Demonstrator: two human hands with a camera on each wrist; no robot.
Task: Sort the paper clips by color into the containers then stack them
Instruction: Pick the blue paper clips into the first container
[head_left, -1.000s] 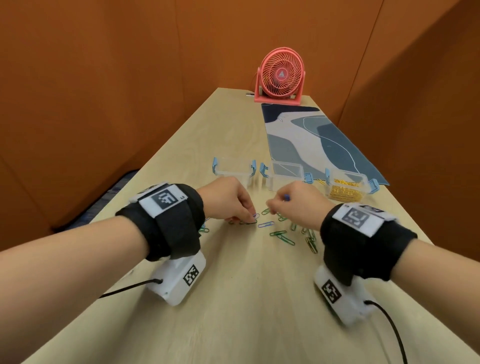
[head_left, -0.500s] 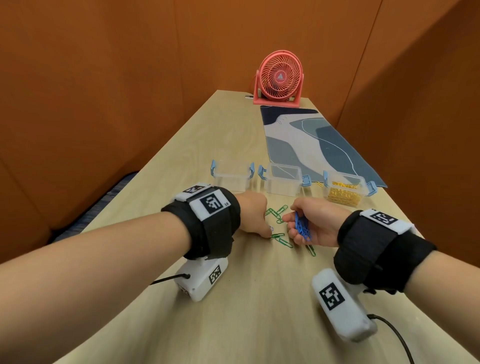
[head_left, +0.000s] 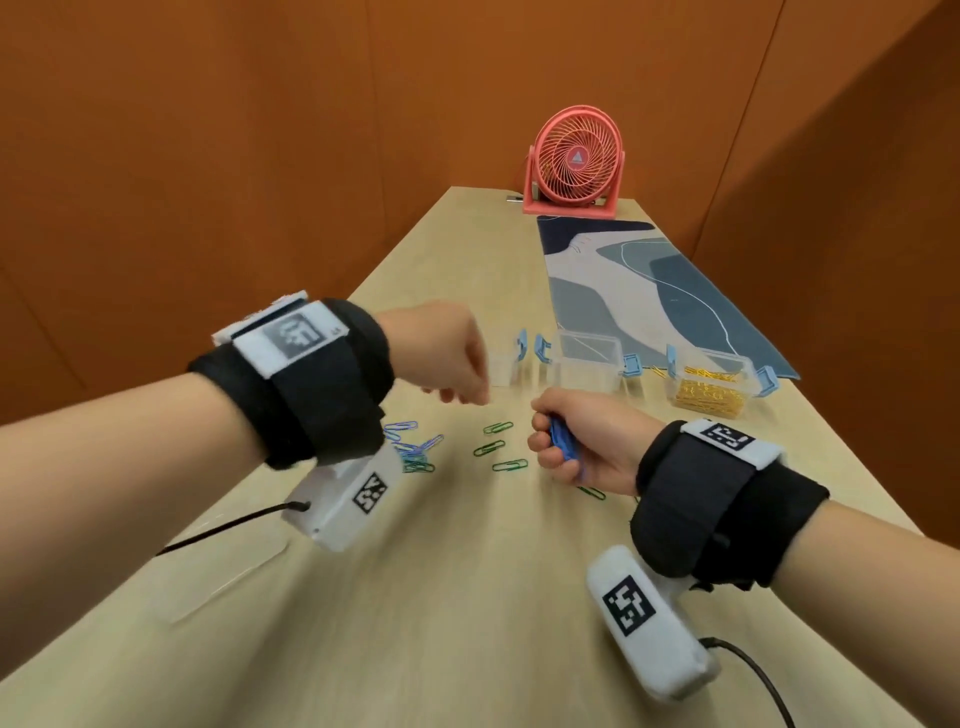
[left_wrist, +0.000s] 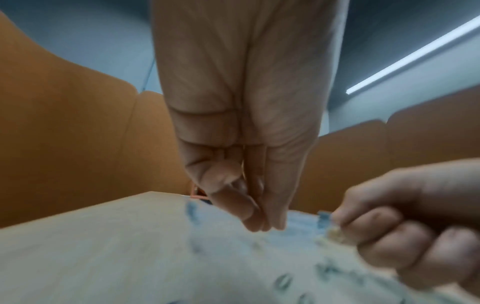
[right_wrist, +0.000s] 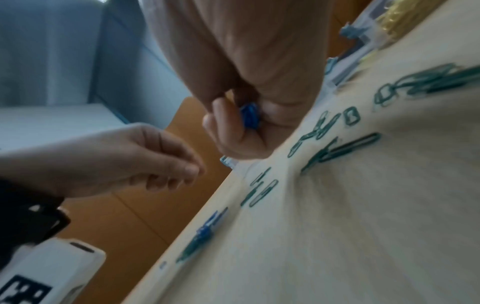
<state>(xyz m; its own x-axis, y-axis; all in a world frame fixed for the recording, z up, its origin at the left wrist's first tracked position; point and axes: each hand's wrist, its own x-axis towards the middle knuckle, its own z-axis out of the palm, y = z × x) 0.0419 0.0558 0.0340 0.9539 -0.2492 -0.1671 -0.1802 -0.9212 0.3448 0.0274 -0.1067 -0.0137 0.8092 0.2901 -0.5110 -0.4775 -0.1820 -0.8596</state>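
Observation:
My left hand (head_left: 460, 387) hovers above the table beside the left clear container (head_left: 501, 371), thumb and fingers pinched together pointing down (left_wrist: 262, 224). A thin pale glint between them looks like a paper clip. My right hand (head_left: 558, 449) rests low on the table and grips a bundle of blue clips (right_wrist: 249, 116) in its curled fingers. Loose green clips (head_left: 493, 447) lie between the hands. A small heap of blue and purple clips (head_left: 410, 441) sits under my left wrist. The middle container (head_left: 587, 364) looks empty; the right container (head_left: 711, 387) holds gold clips.
A patterned blue mat (head_left: 654, 291) runs behind the containers to a pink fan (head_left: 576, 161) at the table's far end. Orange walls close in on both sides. More green clips (head_left: 592, 491) lie by my right wrist.
My left hand has lifted off the table and moved up toward the left container. My right hand has turned palm-in, still holding the blue clips, and shifted slightly toward me.

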